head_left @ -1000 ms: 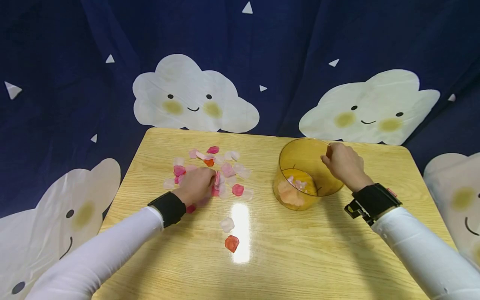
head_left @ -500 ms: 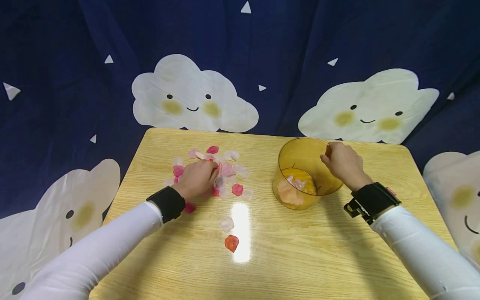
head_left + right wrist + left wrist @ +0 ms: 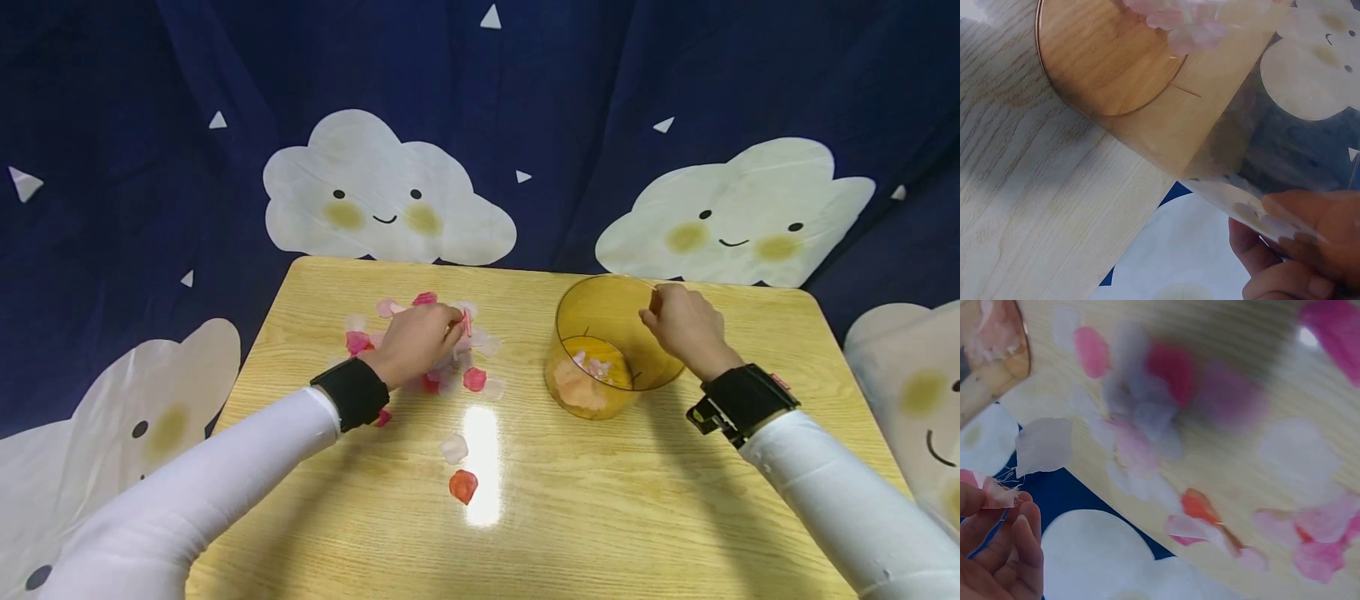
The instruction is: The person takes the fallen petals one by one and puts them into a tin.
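Over the pile of fabric flower petals [image 3: 453,358], my left hand [image 3: 420,337] pinches pink petal material [image 3: 999,492] with frayed edges between thumb and fingers. A pale petal [image 3: 1044,445] shows right beside those fingertips in the left wrist view. My right hand [image 3: 686,329] grips the rim of a transparent amber round tub [image 3: 555,379], thumb on one side of the thin wall and fingers on the other. The tub stands on the table, and pale pink petals [image 3: 1194,34] lie at its bottom.
The pile mixes pink, white and red petals, partly hidden under my left hand. Nearer me lie a lone white petal [image 3: 453,449] and a red petal [image 3: 463,487]. A dark blue curtain [image 3: 558,125] with clouds hangs behind the wooden table [image 3: 570,517].
My left hand has moved right and a little away from me across the pile, holding pink petal material at its fingertips. The right hand and the tub stay where they were.
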`<state>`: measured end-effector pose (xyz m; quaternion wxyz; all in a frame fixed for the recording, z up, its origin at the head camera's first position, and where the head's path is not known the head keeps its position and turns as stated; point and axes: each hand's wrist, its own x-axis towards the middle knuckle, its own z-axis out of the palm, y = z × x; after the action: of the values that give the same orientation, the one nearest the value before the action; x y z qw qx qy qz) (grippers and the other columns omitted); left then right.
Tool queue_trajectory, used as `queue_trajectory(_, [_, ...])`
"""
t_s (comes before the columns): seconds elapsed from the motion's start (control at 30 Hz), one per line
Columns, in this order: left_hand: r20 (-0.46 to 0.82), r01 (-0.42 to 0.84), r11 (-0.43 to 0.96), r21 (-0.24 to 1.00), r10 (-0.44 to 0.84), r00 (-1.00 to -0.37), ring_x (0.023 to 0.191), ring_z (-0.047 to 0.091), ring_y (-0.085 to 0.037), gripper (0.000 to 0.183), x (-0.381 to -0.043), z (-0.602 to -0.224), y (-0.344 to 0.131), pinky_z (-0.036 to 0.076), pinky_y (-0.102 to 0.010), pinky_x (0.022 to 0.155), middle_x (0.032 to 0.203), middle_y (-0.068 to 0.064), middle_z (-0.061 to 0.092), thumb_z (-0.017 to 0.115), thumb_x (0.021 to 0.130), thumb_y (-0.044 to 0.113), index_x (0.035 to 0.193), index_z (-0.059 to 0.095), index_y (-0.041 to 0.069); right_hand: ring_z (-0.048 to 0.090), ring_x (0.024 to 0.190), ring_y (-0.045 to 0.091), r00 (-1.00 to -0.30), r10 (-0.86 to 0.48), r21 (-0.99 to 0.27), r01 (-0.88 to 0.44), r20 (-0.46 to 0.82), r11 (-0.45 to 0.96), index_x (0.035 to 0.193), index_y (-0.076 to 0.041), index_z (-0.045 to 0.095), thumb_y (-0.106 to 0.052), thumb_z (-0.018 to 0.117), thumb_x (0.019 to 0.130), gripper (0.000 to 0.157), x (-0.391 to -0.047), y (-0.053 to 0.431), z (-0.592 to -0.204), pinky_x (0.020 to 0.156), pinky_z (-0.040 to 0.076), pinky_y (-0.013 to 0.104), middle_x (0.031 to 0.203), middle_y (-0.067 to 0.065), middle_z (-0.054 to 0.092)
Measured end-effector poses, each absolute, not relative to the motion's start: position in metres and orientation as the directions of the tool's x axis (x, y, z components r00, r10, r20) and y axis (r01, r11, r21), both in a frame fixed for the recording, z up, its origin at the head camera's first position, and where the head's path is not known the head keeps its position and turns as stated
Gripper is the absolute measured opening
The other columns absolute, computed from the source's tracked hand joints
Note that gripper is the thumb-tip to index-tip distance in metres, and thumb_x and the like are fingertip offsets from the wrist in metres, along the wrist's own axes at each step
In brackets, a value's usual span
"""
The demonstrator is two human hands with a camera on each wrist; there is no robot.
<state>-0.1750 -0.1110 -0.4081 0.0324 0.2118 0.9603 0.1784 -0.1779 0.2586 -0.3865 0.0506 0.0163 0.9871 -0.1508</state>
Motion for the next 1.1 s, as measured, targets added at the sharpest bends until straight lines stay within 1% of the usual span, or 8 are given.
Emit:
queue_trajectory(0.17, [0.031, 0.476, 0.815, 0.332, 0.495, -0.869, 0.069, 0.052, -0.013, 0.026, -0.176, -0.400, -0.088, 0.041, -0.029, 0.058, 0.074, 0.001, 0.059, 0.054, 0.103, 0.022, 0.082, 0.067, 0.016, 0.054, 0.066, 0.028, -0.994, 0.019, -0.296, 0.050, -0.107, 0.954, 0.080, -0.007, 0.056, -0.024, 0.062, 0.098, 0.025, -0.177, 0.259, -0.387, 0.056, 0.038, 0.040, 0.071, 0.011, 0.055])
queue_trajectory(0.3, [0.051, 0.520, 0.792, 0.319, 0.533, -0.844, 0.072, 0.056, -0.013, 0.025, -0.176, -0.393, -0.071, 0.045, -0.031, 0.060, 0.078, 0.002, 0.063, 0.053, 0.104, 0.024, 0.085, 0.069, 0.018, 0.055, 0.065, 0.028, -0.994, 0.017, -0.297, 0.048, -0.104, 0.954, 0.080, -0.007, 0.056, -0.023, 0.061, 0.098, 0.024, -0.177, 0.259, -0.388, 0.056, 0.038, 0.040, 0.071, 0.011, 0.056])
queue_trajectory(0.43, [0.069, 0.546, 0.777, 0.313, 0.554, -0.829, 0.073, 0.057, -0.014, 0.024, -0.176, -0.382, -0.054, 0.048, -0.032, 0.061, 0.078, 0.002, 0.061, 0.053, 0.104, 0.024, 0.091, 0.071, 0.018, 0.055, 0.066, 0.028, -0.995, 0.016, -0.296, 0.045, -0.099, 0.954, 0.082, -0.007, 0.057, -0.023, 0.062, 0.098, 0.024, -0.178, 0.259, -0.388, 0.056, 0.038, 0.040, 0.073, 0.012, 0.057])
queue_trajectory(0.57, [0.095, 0.573, 0.759, 0.309, 0.575, -0.813, 0.071, 0.056, -0.014, 0.024, -0.176, -0.372, -0.039, 0.044, -0.028, 0.058, 0.075, 0.002, 0.057, 0.051, 0.105, 0.025, 0.092, 0.071, 0.018, 0.055, 0.066, 0.028, -0.995, 0.016, -0.297, 0.045, -0.101, 0.954, 0.081, -0.007, 0.056, -0.024, 0.062, 0.098, 0.025, -0.178, 0.259, -0.388, 0.056, 0.038, 0.040, 0.072, 0.011, 0.056])
queue_trajectory(0.63, [0.116, 0.586, 0.752, 0.302, 0.581, -0.805, 0.069, 0.055, -0.014, 0.025, -0.176, -0.368, -0.033, 0.042, -0.027, 0.057, 0.073, 0.003, 0.054, 0.051, 0.105, 0.025, 0.089, 0.069, 0.019, 0.054, 0.066, 0.028, -0.995, 0.017, -0.297, 0.047, -0.101, 0.954, 0.080, -0.007, 0.056, -0.024, 0.062, 0.098, 0.025, -0.178, 0.259, -0.387, 0.055, 0.038, 0.040, 0.072, 0.011, 0.055])
queue_trajectory(0.73, [0.145, 0.603, 0.741, 0.294, 0.590, -0.795, 0.069, 0.055, -0.014, 0.025, -0.178, -0.360, -0.027, 0.040, -0.027, 0.056, 0.072, 0.003, 0.051, 0.050, 0.105, 0.026, 0.088, 0.068, 0.019, 0.055, 0.066, 0.029, -0.995, 0.016, -0.299, 0.045, -0.100, 0.953, 0.081, -0.007, 0.056, -0.024, 0.063, 0.098, 0.025, -0.177, 0.259, -0.387, 0.055, 0.038, 0.040, 0.072, 0.011, 0.056])
queue_trajectory(0.97, [0.196, 0.643, 0.715, 0.275, 0.613, -0.765, 0.073, 0.058, -0.012, 0.028, -0.181, -0.342, -0.013, 0.045, -0.028, 0.057, 0.077, 0.005, 0.059, 0.048, 0.106, 0.028, 0.089, 0.070, 0.023, 0.056, 0.066, 0.029, -0.995, 0.021, -0.295, 0.048, -0.095, 0.954, 0.082, -0.007, 0.057, -0.025, 0.062, 0.098, 0.025, -0.177, 0.260, -0.387, 0.055, 0.039, 0.040, 0.072, 0.012, 0.058])
queue_trajectory(1.1, [0.207, 0.662, 0.707, 0.248, 0.629, -0.750, 0.077, 0.061, -0.012, 0.026, -0.181, -0.333, -0.004, 0.049, -0.029, 0.061, 0.081, 0.005, 0.063, 0.050, 0.106, 0.028, 0.093, 0.071, 0.023, 0.056, 0.066, 0.029, -0.995, 0.018, -0.296, 0.046, -0.099, 0.954, 0.082, -0.007, 0.057, -0.025, 0.062, 0.098, 0.025, -0.178, 0.260, -0.388, 0.055, 0.039, 0.040, 0.073, 0.012, 0.058])
